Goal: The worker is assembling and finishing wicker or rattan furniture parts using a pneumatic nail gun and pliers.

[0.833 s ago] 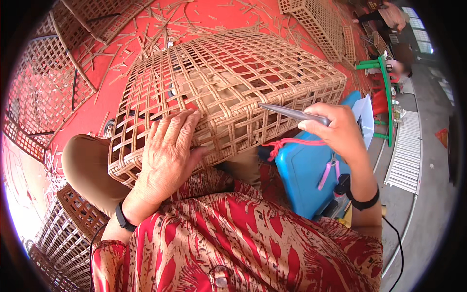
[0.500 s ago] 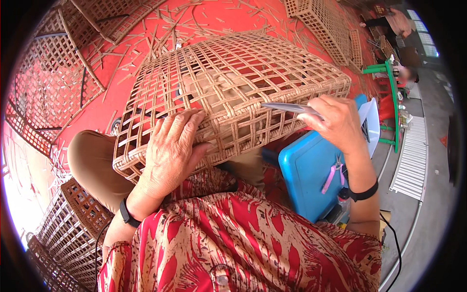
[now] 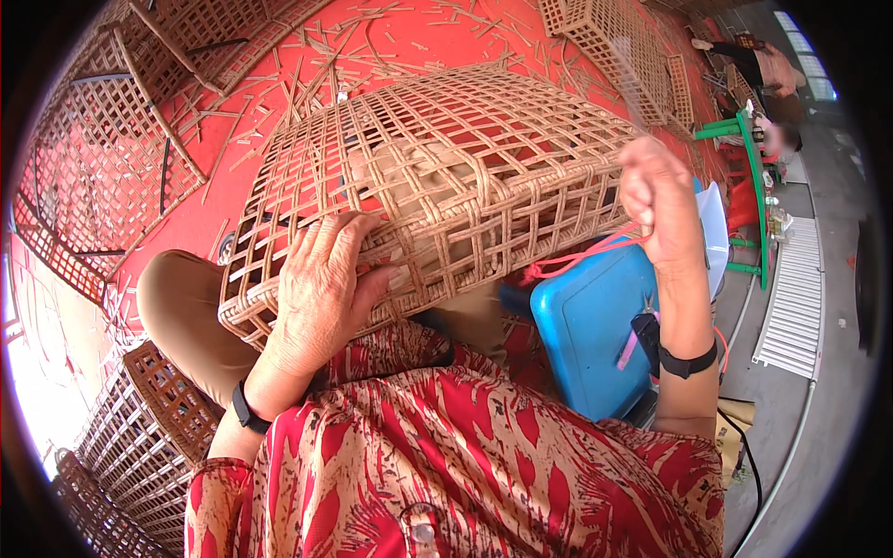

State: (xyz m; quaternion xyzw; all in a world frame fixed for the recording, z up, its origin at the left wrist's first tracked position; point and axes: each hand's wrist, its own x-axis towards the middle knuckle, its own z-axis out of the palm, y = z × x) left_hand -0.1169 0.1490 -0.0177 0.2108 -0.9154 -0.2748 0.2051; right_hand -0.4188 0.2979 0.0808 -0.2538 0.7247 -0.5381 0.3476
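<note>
On the person's lap, above a red and cream patterned shirt (image 3: 446,465), a woven rattan basket (image 3: 437,177) lies tipped on its side, its open lattice facing up. Flat against the basket's near wall rests the left hand (image 3: 321,288), fingers spread over the weave and pressing it rather than closing round anything; a black wristband (image 3: 244,407) sits just below it. At the basket's right end the right hand (image 3: 660,205) is raised with its fingers curled into a loose fist; whether it pinches anything cannot be told, since the fingertips are blurred. A pink cord (image 3: 581,256) runs from under that hand toward the basket's lower edge. Just beside the right forearm stands a blue plastic box (image 3: 586,330), partly under the basket's corner. Under the left forearm a tan-trousered knee (image 3: 181,316) pokes out. Near the lower left lie darker woven baskets (image 3: 139,437). Farther off, the red floor (image 3: 279,65) is strewn with loose rattan strips, with more lattice baskets (image 3: 93,167) at the left and another (image 3: 623,46) at the top right. Beyond that, near a green frame (image 3: 749,158), another person (image 3: 763,65) is partly visible.
</note>
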